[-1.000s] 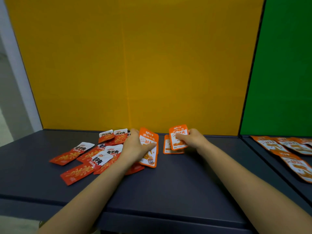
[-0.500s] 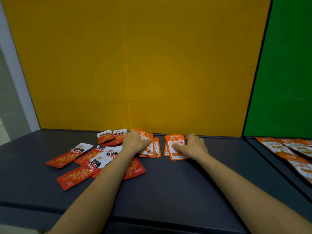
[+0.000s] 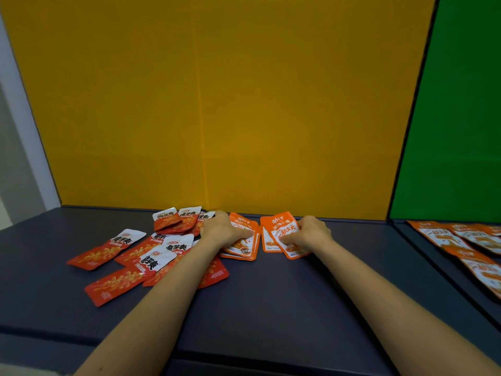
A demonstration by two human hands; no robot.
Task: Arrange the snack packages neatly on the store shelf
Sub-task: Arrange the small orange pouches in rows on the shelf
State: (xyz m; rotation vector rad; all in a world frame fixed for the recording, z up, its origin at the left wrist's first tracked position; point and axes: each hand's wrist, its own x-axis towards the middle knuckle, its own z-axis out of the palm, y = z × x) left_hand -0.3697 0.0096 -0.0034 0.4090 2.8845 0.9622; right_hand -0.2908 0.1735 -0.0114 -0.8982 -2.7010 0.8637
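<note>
Brought both down onto the shelf (image 3: 271, 308): left hand (image 3: 222, 230) grips the orange stack (image 3: 244, 249), right hand (image 3: 311, 234) pinches a skewed orange packet (image 3: 282, 226), so it needs squaring.

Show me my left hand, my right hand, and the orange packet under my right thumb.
left hand (image 3: 221, 229): head view, back of hand.
right hand (image 3: 311, 234): head view, knuckles.
orange packet (image 3: 281, 226): head view, printed face.

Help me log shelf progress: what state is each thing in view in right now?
left hand: holds the left orange stack, thumb across its face.
right hand: fingertips on the right orange stack; grip unclear.
left orange stack: lying flat, roughly squared.
right orange stack: top packet skewed over the lower one.
red packets: scattered, overlapping, unsorted.
side-shelf orange packets: lying flat, overlapping.
</note>
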